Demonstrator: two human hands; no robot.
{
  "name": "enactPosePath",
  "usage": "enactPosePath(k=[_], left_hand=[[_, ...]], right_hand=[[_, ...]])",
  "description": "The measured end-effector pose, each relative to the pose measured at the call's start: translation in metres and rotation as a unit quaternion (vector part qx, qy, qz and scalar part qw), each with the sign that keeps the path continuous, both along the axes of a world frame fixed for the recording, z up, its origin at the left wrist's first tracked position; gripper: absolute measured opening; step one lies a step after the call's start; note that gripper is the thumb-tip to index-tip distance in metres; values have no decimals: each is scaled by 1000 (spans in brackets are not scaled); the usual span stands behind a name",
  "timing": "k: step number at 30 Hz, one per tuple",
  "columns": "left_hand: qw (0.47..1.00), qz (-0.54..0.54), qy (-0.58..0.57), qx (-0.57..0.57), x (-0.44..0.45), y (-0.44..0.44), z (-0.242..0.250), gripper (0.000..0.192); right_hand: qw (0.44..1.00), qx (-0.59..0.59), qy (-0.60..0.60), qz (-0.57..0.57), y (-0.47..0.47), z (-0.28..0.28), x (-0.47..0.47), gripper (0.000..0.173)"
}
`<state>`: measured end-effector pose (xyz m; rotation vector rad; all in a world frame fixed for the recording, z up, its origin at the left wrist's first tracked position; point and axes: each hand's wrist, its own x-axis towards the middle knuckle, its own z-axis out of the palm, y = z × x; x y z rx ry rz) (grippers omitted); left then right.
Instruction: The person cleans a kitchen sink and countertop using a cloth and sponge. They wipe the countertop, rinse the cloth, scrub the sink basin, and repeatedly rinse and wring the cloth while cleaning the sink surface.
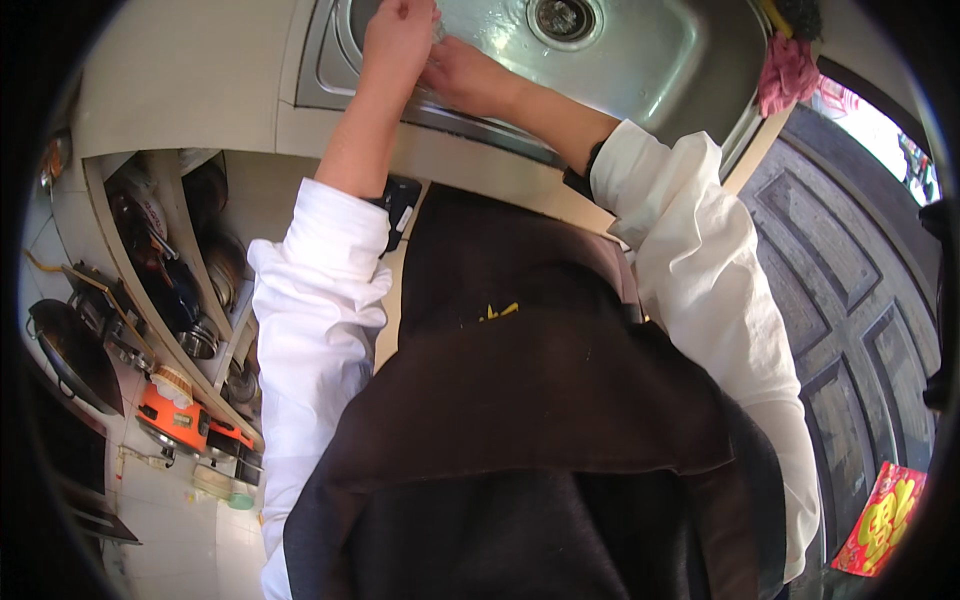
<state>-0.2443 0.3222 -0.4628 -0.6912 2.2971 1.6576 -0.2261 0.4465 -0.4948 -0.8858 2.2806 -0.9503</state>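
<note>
My left hand (pixel 399 36) is at the top edge of the view, over the near left part of a stainless steel sink (pixel 480 22). Close against it is my right hand (pixel 469 79), just inside the sink's front rim, with its fingers curled towards the left wrist. A small clear, shiny patch shows between the two hands; whether it is water or a transparent object cannot be told. The fingers are largely hidden, so any grip stays unclear. Wet glints lie on the sink floor around the drain strainer (pixel 562 19).
A pink cloth (pixel 787 79) hangs at the sink's right corner. To the right stands a grey panelled door (pixel 817 247) with a red and yellow paper decoration (pixel 881 517). At left are open shelves of cookware, a black wok (pixel 75 356) and an orange appliance (pixel 176 420).
</note>
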Motion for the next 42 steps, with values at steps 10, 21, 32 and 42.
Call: enactPosePath(k=[10,21,32,42], left_hand=[[994,11,-16,111,7,-2,-3,28],[840,165,-175,486,-69,77,14,44],[880,117,-113,447,-88,106,26,34],[965,-114,-31,232,-112,97,25,45]], right_hand=[[757,-278,-418,-418,125,-14,-80,35],[532,-445,-464,-551,64,39,-94,24],[669,-374,-401,-502,55,45,-98,34],[394,-564,-396,-608,76,3,-143,24]])
